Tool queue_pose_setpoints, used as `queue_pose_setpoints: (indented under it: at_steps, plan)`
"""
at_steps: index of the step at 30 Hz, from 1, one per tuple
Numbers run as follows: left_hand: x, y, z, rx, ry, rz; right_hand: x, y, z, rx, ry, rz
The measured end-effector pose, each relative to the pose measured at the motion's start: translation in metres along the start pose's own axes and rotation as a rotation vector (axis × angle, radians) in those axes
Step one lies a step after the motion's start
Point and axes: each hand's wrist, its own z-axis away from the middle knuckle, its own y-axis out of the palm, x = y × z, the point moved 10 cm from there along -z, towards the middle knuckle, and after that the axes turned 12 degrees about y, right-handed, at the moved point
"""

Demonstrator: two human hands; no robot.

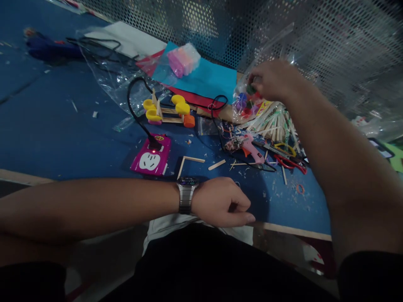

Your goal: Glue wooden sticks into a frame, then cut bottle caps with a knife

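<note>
My left hand (223,202), with a metal watch (186,193) on its wrist, rests at the table's front edge, its fingers curled and nothing visible in them. My right hand (270,79) reaches into a clear plastic bag (241,90) at the back, its fingers bent round a dark green piece (251,89). Blue and red pieces (247,112) lie just below those fingers. Between the hands lie a pink glue gun (252,149), a bundle of wooden sticks (275,121) and red-handled scissors (291,163).
A stick frame with yellow wheels (166,111) stands behind a purple power socket (151,155) with a black cable. Loose sticks (217,164) lie nearby. Blue and red sheets (208,77) and a pink-orange stack (184,61) lie before the perforated metal panel (189,19).
</note>
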Motion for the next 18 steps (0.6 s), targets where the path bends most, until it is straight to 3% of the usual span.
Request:
queue_pose_setpoints:
  at_steps: [7,13,18]
  plan:
    - [0.0,0.0,0.0,0.002,-0.005,-0.017,0.004,0.015,-0.006,0.075,-0.038,0.021]
    - [0.001,-0.001,0.0,-0.006,-0.001,-0.022,-0.001,0.046,-0.01,0.286,0.015,0.12]
    - [0.001,0.0,0.001,0.002,-0.002,-0.024,0.001,0.055,-0.015,0.27,0.033,0.08]
